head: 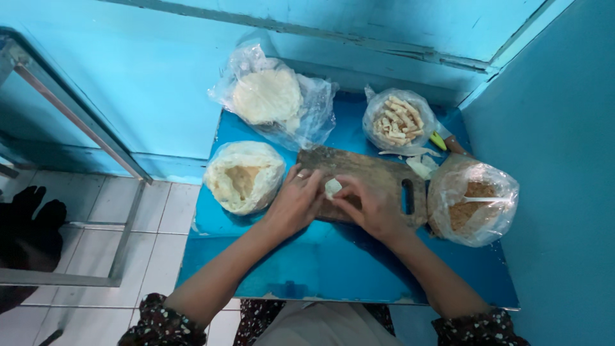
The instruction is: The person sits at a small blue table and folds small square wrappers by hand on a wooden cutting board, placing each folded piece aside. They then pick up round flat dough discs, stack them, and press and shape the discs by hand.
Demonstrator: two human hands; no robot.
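Left hand (296, 204) and right hand (370, 206) pinch a small pale wrapper piece (332, 187) between their fingertips, over the wooden cutting board (378, 174) on the blue tabletop (333, 263). It's mostly hidden, so I can't call its long axis; what shows pokes up toward the far wall.

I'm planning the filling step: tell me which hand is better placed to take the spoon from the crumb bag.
Right, probably. The right hand lies on the wooden cutting board beside the crumb bag holding the white spoon. The left hand is farther off; both pinch the pale roll.
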